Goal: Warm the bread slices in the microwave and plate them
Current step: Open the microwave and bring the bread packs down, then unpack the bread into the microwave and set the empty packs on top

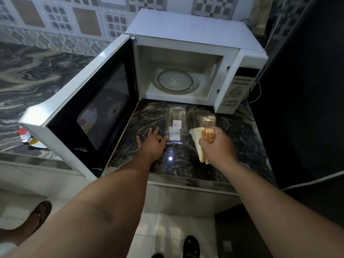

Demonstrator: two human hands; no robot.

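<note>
My right hand [216, 144] grips a stack of bread slices [202, 141] above the dark marble counter [145, 120], just in front of the white microwave [186, 34]. The microwave's door [89, 108] stands swung wide to the left, and its glass turntable [177, 81] is bare. A clear plastic bread container [204, 118] with a few slices left in it lies on the counter beyond my right hand. Its clear lid [176, 125] lies beside it. My left hand [151, 142] rests on the counter with fingers spread, its fingertips at the lid's near corner.
The microwave's control panel [236, 92] is on its right side, with a cable [257, 90] hanging behind. A dark appliance wall [307, 90] closes off the right. A plate with a colourful packet [30, 140] peeks out under the open door at left. My sandalled feet [190, 246] stand on the tiled floor below.
</note>
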